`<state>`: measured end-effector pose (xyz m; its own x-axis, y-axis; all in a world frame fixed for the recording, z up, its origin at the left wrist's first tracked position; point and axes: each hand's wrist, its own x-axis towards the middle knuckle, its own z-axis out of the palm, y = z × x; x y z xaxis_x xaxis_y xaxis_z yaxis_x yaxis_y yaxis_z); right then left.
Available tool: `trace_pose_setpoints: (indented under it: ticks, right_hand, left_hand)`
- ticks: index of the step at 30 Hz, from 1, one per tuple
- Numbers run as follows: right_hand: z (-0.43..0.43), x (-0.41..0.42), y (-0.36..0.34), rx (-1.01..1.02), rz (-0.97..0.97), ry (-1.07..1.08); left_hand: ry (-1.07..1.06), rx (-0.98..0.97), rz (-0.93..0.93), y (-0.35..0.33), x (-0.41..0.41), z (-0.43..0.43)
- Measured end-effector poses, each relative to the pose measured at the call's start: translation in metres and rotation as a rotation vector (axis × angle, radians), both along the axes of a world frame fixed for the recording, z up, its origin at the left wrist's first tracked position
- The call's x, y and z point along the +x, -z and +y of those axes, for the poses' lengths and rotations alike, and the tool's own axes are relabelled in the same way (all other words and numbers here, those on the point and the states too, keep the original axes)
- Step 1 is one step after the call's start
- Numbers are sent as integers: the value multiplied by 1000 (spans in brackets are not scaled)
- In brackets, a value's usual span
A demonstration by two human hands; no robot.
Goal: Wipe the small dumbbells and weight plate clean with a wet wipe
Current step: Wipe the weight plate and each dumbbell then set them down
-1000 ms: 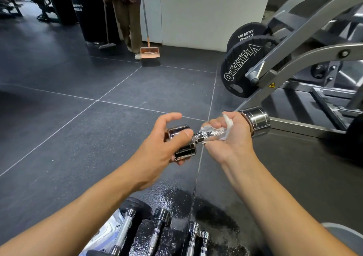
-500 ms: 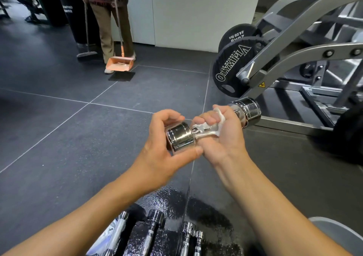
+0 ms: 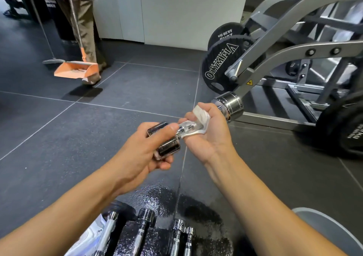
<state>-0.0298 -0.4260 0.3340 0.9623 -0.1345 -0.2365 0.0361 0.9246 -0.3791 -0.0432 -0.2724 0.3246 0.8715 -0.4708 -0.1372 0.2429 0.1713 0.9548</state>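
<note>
Item one: a chrome dumbbell (image 3: 196,127), which we held in the air over the dark tiled floor (image 3: 59,138), tilted, its far head up and to the right, its near head down and to the left. Our left hand (image 3: 143,149) was closed around the near head, thumb laid over the top of it. Our right hand (image 3: 208,134) was wrapped around the knurled handle, with a white wet wipe (image 3: 200,118) folded between the fingers and the metal; a corner of the wipe stuck up above the knuckles. The far head stood clear of the right hand, shining.

Item two: further chrome dumbbells (image 3: 143,230) lying on the floor below our forearms, side by side at the lower edge of the view; we counted at least four handles. The floor around them showed a wet, glistening patch (image 3: 161,196).

Item three: a black weight plate (image 3: 222,63) lettered OLYMPIA, mounted on a grey machine frame (image 3: 294,49) at the right, with a second plate behind it.

Item four: at the upper left, a standing person's legs (image 3: 86,20), with an orange dustpan (image 3: 78,69) and a broom (image 3: 53,60) on the floor just beside them, well apart from us.
</note>
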Motion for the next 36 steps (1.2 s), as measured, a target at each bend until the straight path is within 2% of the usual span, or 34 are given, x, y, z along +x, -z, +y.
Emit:
trace_pose_setpoints:
  ticks: [1,4,5,6,7,8,12,15,20,22,24,26,29,32,33,34,36]
  right_hand:
    - [-1,2,1,-5,18,14]
    - [-2,4,0,-1,41,31]
    - [-2,4,0,2,41,28]
    - [-2,4,0,1,42,23]
    - [-3,4,0,-5,53,22]
    - [-3,4,0,-11,66,25]
    - [-3,0,1,-86,58,-8]
    - [-2,-2,2,-107,51,-39]
    - [-2,-5,-2,-93,16,-76]
    - [0,-5,-4,-126,30,-77]
    - [1,-4,-4,-125,39,-54]
    - [2,-1,-2,-105,61,-8]
    - [4,0,1,-109,56,-15]
    - [6,-1,4,-60,10,-61]
    - [7,-1,4,-51,0,-66]
    - [8,0,4,-49,3,-58]
    - [9,0,5,-72,22,-45]
  left_hand:
    - [-38,83,-209,6,2,2]
    - [-111,503,-1005,25,13,11]
    - [-128,592,-1197,29,15,13]
    - [-147,639,-1298,31,17,14]
    - [-173,648,-1302,31,16,13]
    - [-194,624,-1222,31,16,11]
    - [-165,362,-490,19,13,1]
    - [-70,49,26,13,15,-1]
    - [128,-167,486,1,13,4]
    - [125,-169,433,2,12,5]
    - [48,-80,183,6,10,1]
    - [-62,115,-169,11,7,1]
    - [-161,476,-808,22,13,10]
    - [-173,708,-1253,28,16,12]
    - [-199,750,-1324,28,16,11]
    - [-221,755,-1309,26,15,9]
    - [-214,673,-1068,21,15,10]
